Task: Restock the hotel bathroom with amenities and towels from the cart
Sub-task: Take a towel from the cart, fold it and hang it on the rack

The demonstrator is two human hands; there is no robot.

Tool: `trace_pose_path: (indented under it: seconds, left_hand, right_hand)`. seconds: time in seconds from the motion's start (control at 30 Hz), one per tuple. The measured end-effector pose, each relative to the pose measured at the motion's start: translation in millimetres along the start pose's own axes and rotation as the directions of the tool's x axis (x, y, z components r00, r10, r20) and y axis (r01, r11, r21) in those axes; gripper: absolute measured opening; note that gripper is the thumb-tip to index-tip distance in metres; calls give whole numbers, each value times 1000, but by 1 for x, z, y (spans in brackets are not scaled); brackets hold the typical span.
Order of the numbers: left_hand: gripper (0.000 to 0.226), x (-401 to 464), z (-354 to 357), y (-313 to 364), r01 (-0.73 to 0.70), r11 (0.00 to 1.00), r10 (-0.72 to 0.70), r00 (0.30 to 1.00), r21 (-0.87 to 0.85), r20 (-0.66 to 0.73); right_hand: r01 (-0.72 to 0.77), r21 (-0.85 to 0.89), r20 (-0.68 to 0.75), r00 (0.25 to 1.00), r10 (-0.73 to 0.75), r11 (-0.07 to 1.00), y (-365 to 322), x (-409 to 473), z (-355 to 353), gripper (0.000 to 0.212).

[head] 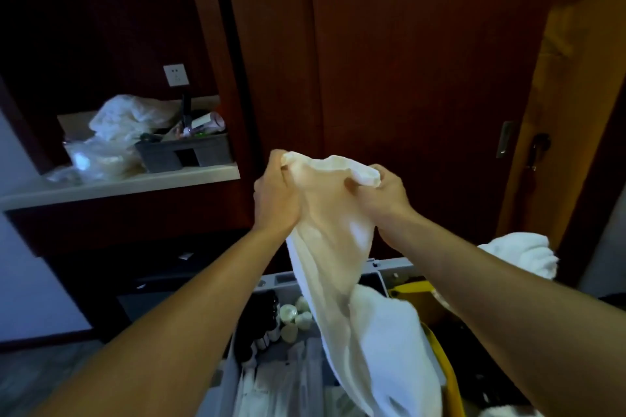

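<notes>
A white towel (333,247) hangs from both my hands above the grey cart (271,281). My left hand (276,193) grips its upper left edge and my right hand (381,195) grips its upper right edge, a short span of cloth stretched between them. The towel's lower end trails down onto the cart's top tray. In that tray stand dark small bottles (262,328) and several pale round amenities (296,315). Another white towel (521,256) lies bunched at the cart's far right.
A pale counter (118,188) on the left carries a grey caddy (184,151) with bottles and crumpled plastic bags (115,132). A dark wooden wall panel (406,61) is straight ahead. A door with a handle (538,149) stands at the right. A yellow bag rim (440,362) edges the cart.
</notes>
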State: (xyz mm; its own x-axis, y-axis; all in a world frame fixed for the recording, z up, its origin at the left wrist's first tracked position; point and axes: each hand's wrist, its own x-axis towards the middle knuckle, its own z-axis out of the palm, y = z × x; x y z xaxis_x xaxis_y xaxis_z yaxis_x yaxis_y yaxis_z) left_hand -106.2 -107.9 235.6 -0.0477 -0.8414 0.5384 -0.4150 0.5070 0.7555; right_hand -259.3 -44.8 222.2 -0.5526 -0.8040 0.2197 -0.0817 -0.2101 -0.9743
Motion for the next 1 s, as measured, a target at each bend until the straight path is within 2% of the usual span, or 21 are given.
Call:
trace_pose_path:
  seconds: [0.1, 0.23, 0.33, 0.47, 0.57, 0.73, 0.87, 1.0]
  left_hand:
    - [26, 12, 1, 6, 68, 998, -68, 995, 8, -74]
    - [29, 32, 3, 22, 207, 973, -218, 970, -102, -108]
    - [40, 44, 2, 35, 268, 947, -284, 956, -175, -76]
    - [38, 58, -5, 66, 90, 993, -98, 987, -71, -125]
    - [34, 73, -15, 93, -11, 1000, 7, 976, -17, -216]
    - [36, 93, -33, 139, -112, 991, 90, 963, -74, -252]
    - [34, 108, -45, 173, -100, 982, 78, 987, -162, -141]
    - [22, 125, -61, 194, -198, 972, 189, 979, -127, -79]
  right_hand:
    - [9, -26, -17, 1000, -9, 1000, -15, 3, -2, 9]
    - [-91, 26, 127, 988, 87, 996, -26, 4, -11, 13]
    - [19, -19, 58, 998, -18, 1000, -44, 8, -13, 24]
    - [150, -92, -81, 984, -158, 984, -88, 25, -10, 23]
    - [215, -129, -163, 958, -234, 968, -122, 37, -14, 18]
    - [310, -117, -228, 916, -329, 944, -176, 50, -23, 32]
    - [349, -110, -268, 891, -366, 931, -213, 58, -30, 36]
    - [370, -121, -301, 871, -389, 921, -243, 64, -39, 36]
